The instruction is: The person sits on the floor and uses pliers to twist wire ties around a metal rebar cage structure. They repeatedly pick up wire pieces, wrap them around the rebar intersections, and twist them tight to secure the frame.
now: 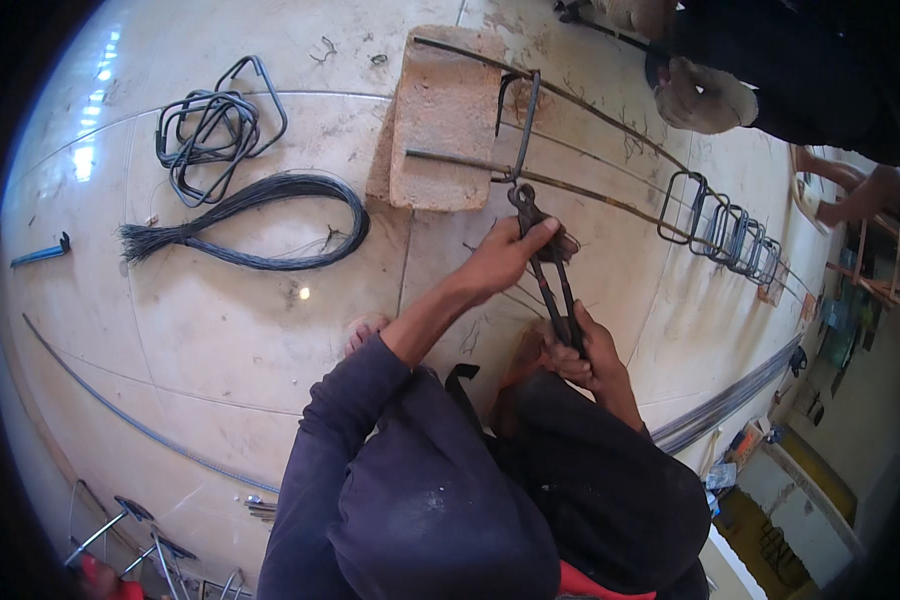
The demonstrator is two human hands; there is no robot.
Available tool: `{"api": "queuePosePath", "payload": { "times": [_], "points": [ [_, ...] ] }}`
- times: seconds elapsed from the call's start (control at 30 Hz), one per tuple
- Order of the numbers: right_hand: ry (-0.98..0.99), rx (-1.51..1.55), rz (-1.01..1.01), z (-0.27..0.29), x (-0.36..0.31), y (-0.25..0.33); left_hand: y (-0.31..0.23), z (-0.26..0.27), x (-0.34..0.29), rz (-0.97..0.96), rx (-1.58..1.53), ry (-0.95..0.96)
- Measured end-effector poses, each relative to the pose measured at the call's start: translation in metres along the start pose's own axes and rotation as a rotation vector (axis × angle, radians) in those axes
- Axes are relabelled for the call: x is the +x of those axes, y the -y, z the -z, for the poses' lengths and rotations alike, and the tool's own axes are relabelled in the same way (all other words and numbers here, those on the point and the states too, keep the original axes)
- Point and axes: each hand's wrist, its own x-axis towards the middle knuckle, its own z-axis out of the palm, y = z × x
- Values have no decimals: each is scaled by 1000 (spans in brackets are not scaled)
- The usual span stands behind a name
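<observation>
My right hand [592, 357] is closed around the handles of dark end-cutting pincers [548, 290]. Higher up, the fingers of my left hand [510, 257] wrap the same pincers just below the jaws. The jaws point away from me and meet the near corner of a bent square steel stirrup [532, 128]. That stirrup stands around long steel bars [590, 195], whose ends rest on a reddish brick block [448, 118]. Whether the jaws grip a wire there is too small to tell. Thin wire ends stick out beside my left hand.
On the left lie a looped bundle of tie wire [295, 262], a pile of stirrups [210, 135] and a blue-handled tool [40, 255]. More stirrups [735, 235] hang along the bars at right. A co-worker's gloved hand [705, 97] is at upper right. Loose rods [735, 397] lie lower right.
</observation>
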Motion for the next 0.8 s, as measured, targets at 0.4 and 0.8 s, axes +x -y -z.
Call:
{"api": "queuePosePath", "payload": {
  "times": [0.4,0.8],
  "points": [
    [-880,-1704,847,-31,-3,-23,13,-32,1,-18,53,-357],
    [91,217,8,18,-4,9,-26,35,-13,222,137,47]
  ]
}}
